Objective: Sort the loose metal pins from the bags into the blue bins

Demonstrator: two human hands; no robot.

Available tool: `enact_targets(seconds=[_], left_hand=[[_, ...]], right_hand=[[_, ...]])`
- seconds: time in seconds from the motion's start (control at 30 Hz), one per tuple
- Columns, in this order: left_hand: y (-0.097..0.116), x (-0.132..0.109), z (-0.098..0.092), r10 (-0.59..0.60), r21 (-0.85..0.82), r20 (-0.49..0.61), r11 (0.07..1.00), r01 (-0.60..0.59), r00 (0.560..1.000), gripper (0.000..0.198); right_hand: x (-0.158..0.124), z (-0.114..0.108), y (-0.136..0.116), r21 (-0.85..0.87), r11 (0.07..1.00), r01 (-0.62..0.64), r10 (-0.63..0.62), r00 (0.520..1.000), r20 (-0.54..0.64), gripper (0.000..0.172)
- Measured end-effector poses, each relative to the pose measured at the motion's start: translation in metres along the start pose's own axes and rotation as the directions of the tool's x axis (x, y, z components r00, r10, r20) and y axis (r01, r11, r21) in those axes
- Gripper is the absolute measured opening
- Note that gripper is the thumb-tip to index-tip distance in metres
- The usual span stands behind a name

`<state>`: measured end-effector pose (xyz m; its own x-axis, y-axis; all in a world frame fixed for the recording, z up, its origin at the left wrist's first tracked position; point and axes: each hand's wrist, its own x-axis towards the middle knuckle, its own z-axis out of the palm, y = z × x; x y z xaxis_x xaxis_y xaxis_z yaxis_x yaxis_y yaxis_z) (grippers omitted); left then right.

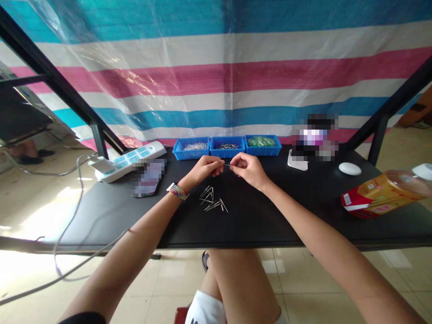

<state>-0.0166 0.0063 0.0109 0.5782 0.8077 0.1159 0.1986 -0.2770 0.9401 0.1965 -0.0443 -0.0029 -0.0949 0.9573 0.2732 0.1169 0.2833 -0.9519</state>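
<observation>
Hands (206,167) pinching slim rod (227,164), loose rivets (212,205) nearer, blue bins (227,153) behind

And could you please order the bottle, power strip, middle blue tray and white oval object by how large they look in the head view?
1. Bottle, largest
2. Power strip
3. Middle blue tray
4. White oval object, smallest
</observation>
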Motion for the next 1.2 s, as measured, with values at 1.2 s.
enact_targets(seconds=[1.2], left_hand=[[0.0041,-0.0002,-0.0028,0.034,-0.051,-0.087,0.998,-0.039,0.996,0.027]], right_hand=[[-0.0003,0.0057,0.004,0.32,0.914,-0.248,0.269,0.963,-0.02,0.028]])
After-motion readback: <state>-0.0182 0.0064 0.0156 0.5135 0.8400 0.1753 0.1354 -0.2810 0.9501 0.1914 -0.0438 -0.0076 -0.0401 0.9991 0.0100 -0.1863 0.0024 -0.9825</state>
